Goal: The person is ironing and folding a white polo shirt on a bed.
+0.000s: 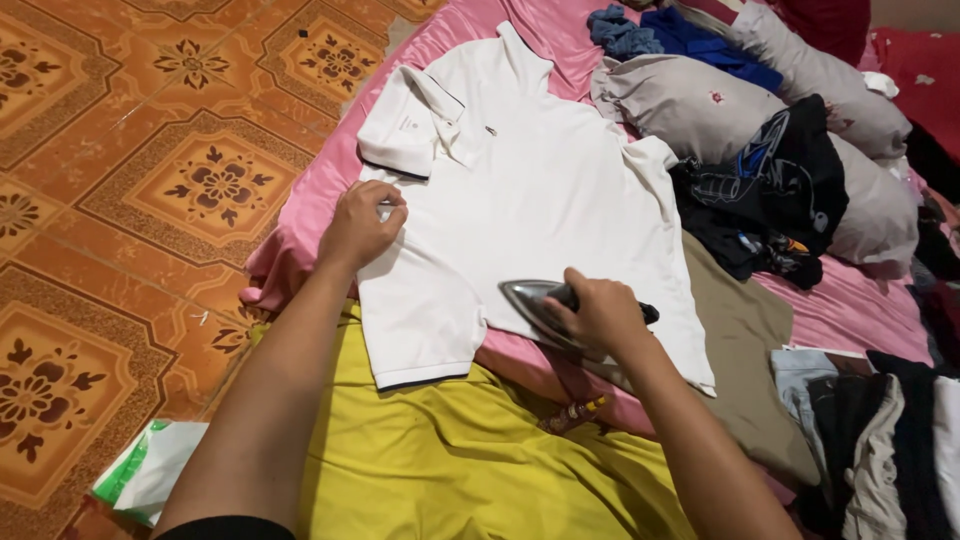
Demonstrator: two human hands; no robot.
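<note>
In the head view, we saw no true container; the nearest was a white and green plastic bag (150, 470) lying crumpled on the patterned orange tile floor (130, 180) at the lower left of the frame, its contents hidden from us. At the centre lay a white short-sleeved polo shirt with dark-trimmed cuffs (520, 190), spread flat and mostly smooth over a pink sheet (300, 215), its collar towards the top of the frame. Our left hand (360, 225) pressed down on the shirt's left edge, fingers curled on the cloth. Our right hand (600, 315) was closed round the dark handle of a silver metal iron (535, 305), which rested on the shirt's lower part. A yellow cloth (440, 460) lay below the shirt, and grey pillows (700, 100) with dark clothes (780, 190) filled the upper right.
</note>
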